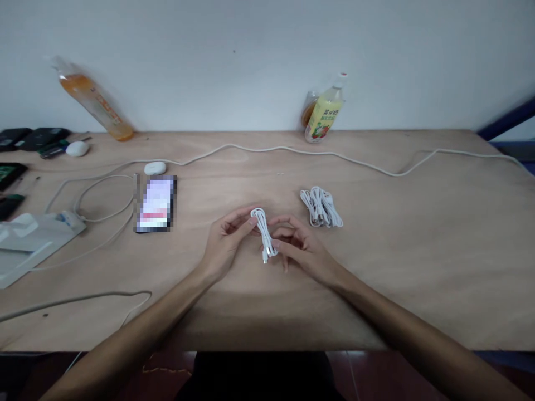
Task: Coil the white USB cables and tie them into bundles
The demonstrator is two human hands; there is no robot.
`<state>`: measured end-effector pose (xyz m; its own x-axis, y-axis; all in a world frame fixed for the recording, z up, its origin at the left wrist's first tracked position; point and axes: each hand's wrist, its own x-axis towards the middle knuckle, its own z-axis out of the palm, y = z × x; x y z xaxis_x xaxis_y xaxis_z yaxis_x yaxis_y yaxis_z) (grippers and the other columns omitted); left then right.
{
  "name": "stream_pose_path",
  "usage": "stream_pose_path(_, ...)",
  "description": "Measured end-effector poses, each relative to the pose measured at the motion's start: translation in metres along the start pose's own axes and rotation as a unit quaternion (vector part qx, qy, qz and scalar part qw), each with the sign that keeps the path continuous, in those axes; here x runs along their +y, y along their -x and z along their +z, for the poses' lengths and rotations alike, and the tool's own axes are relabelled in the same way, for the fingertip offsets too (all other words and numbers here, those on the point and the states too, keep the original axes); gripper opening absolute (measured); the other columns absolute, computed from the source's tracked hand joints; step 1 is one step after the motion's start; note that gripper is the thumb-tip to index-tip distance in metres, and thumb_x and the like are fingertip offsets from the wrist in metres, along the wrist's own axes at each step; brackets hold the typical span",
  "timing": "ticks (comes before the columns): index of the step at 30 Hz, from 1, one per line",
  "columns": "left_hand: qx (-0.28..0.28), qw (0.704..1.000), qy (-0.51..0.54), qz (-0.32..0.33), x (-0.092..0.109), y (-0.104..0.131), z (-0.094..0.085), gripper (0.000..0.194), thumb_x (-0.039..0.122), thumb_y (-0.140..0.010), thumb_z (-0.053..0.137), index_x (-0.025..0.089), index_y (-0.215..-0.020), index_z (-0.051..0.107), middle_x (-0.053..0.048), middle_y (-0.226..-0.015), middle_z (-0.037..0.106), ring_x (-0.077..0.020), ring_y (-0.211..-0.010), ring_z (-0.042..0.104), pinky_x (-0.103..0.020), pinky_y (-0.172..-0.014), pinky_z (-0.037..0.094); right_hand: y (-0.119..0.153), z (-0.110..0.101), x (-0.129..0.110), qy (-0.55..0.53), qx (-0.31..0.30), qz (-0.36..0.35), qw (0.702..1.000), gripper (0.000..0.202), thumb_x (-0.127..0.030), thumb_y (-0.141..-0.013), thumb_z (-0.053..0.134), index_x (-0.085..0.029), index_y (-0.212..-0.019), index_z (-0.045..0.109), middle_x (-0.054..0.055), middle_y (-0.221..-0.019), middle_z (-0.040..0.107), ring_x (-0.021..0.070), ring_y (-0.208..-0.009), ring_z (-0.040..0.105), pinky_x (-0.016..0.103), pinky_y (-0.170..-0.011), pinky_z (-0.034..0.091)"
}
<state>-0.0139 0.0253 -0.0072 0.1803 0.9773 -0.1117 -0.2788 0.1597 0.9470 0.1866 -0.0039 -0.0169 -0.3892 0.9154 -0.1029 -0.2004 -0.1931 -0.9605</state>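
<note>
A bundled white charging cable is held between my two hands above the table, its plug ends pointing down toward me. My left hand pinches the looped upper end between thumb and fingers. Near the plugs, my right hand grips the lower end, with its thumb on the bundle and some fingers partly hidden behind. To the right of my right hand, a pile of similar bundled white cables lies on the wooden table.
A phone and white earbud case lie left. Against the wall lean an orange drink bottle and a yellow one. A long white cord crosses the back. White packaging and black devices sit far left.
</note>
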Motion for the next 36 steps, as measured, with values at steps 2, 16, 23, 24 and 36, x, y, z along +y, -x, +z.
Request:
stream_pose_path(2, -0.014, 1.000, -0.008, -0.010, 0.0001, -0.0018, -0.0015, 0.042, 0.043, -0.079, 0.097, 0.022, -0.114, 0.089, -0.007, -0.106, 0.087, -0.0209, -0.089, 0.076, -0.034, -0.087, 0.062, -0.0007, 0.0008, 0.0001, 0.002, -0.004, 0.002, 1.000, 0.042, -0.046, -0.093, 0.085, -0.027, -0.122, 0.061, -0.001, -0.088, 0.076, 0.0136, -0.066, 0.065, 0.020, -0.048, 0.052)
stream_pose_path(16, 0.026, 0.997, -0.068, -0.014, 0.0034, -0.0043, -0.0058, 0.039, 0.040, -0.074, 0.097, 0.020, -0.107, 0.087, -0.004, -0.085, 0.084, -0.0202, -0.080, 0.076, -0.032, -0.081, 0.061, -0.0016, 0.0000, 0.0004, -0.035, 0.073, -0.009, 0.997, 0.043, -0.058, -0.089, 0.086, -0.025, -0.110, 0.068, -0.004, -0.074, 0.067, 0.0114, -0.054, 0.056, 0.020, -0.042, 0.042)
stream_pose_path(23, -0.030, 0.995, -0.081, -0.041, 0.0036, -0.0011, -0.0047, 0.029, 0.032, -0.077, 0.096, 0.020, -0.102, 0.088, -0.003, -0.083, 0.082, -0.0163, -0.075, 0.073, -0.028, -0.075, 0.057, -0.0054, -0.0008, 0.0028, -0.056, 0.145, -0.022, 0.988, 0.051, -0.070, -0.085, 0.086, -0.025, -0.100, 0.068, -0.006, -0.063, 0.062, 0.0108, -0.049, 0.050, 0.019, -0.037, 0.036)
stream_pose_path(24, -0.050, 0.994, -0.078, -0.050, 0.0037, -0.0001, -0.0046, 0.030, 0.032, -0.078, 0.095, 0.020, -0.105, 0.087, -0.003, -0.084, 0.082, -0.0164, -0.075, 0.074, -0.028, -0.076, 0.057, -0.0059, -0.0008, 0.0027, -0.060, 0.152, -0.027, 0.986, 0.051, -0.070, -0.084, 0.087, -0.025, -0.099, 0.068, -0.006, -0.063, 0.061, 0.0108, -0.049, 0.051, 0.019, -0.036, 0.036)
stream_pose_path(36, -0.160, 0.982, -0.049, -0.092, 0.0054, 0.0028, -0.0027, 0.029, 0.038, -0.082, 0.096, 0.021, -0.103, 0.086, -0.008, -0.097, 0.087, -0.0249, -0.094, 0.082, -0.037, -0.090, 0.061, -0.0063, -0.0052, 0.0020, -0.020, 0.095, -0.013, 0.995, 0.045, -0.045, -0.083, 0.091, -0.024, -0.120, 0.076, 0.001, -0.091, 0.073, 0.0100, -0.058, 0.057, 0.021, -0.041, 0.038)
